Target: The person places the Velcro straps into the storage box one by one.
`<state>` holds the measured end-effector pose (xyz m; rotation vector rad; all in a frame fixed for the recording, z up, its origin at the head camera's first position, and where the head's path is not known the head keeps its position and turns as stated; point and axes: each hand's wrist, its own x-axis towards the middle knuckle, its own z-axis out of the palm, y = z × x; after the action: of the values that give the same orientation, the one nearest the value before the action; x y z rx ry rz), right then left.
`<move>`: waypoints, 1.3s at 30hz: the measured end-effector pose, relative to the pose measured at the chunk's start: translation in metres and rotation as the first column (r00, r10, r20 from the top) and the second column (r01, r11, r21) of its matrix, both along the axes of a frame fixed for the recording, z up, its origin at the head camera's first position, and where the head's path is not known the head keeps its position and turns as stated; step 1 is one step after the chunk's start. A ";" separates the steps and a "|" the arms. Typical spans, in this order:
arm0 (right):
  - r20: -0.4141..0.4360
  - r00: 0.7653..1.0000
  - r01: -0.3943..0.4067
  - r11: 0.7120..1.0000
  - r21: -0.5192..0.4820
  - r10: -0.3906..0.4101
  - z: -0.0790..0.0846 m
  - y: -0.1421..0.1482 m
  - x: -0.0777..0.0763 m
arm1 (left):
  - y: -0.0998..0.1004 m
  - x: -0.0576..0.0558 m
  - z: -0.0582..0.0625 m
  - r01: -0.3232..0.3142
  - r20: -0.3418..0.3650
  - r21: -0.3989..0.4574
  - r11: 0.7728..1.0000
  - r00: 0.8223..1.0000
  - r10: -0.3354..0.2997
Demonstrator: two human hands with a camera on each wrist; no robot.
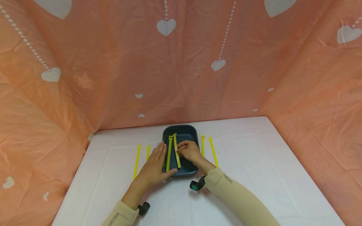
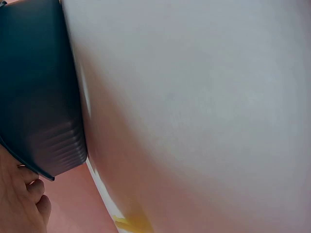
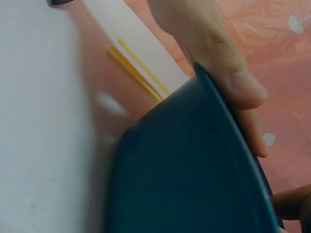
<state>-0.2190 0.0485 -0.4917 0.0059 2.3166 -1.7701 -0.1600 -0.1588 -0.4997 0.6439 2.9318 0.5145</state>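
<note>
A dark blue tray rests on the white tabletop, two yellow cable straps in it: a left one and a right one. My left hand lies along the tray's left side, fingers extended, thumb over the near rim. In the right wrist view its thumb shows at the corner of the tray wall. My right hand reaches in over the right rim and pinches the right strap near its middle. Only parts of the right fingers show at that view's lower right.
Left of the tray lie two more yellow straps, an outer one and an inner one partly behind my left hand. On its right are two others, one nearer and one farther. A pink heart-patterned curtain surrounds the table.
</note>
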 end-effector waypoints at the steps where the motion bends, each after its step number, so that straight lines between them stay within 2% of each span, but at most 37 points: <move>1: 0.002 1.000 0.000 1.000 -0.001 0.000 0.000 0.000 0.000 | 0.000 0.000 0.000 0.000 0.001 -0.001 1.000 1.000 0.000; 15: 0.013 1.000 0.001 0.999 0.039 -0.002 -0.004 -0.002 -0.003 | 0.001 0.001 0.001 0.006 -0.015 0.005 1.000 1.000 -0.006; 22: -0.007 1.000 -0.011 0.994 0.105 0.012 -0.004 -0.003 -0.002 | 0.001 0.000 -0.001 0.008 -0.031 0.002 1.000 0.999 -0.008; 39: -0.002 0.999 -0.034 0.972 0.231 0.036 -0.007 -0.005 -0.004 | 0.001 0.000 -0.002 0.008 -0.023 0.001 1.000 1.000 -0.008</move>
<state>-0.2228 0.0432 -0.4986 -0.0019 2.4973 -1.4766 -0.1605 -0.1581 -0.5016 0.6651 2.9491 0.5108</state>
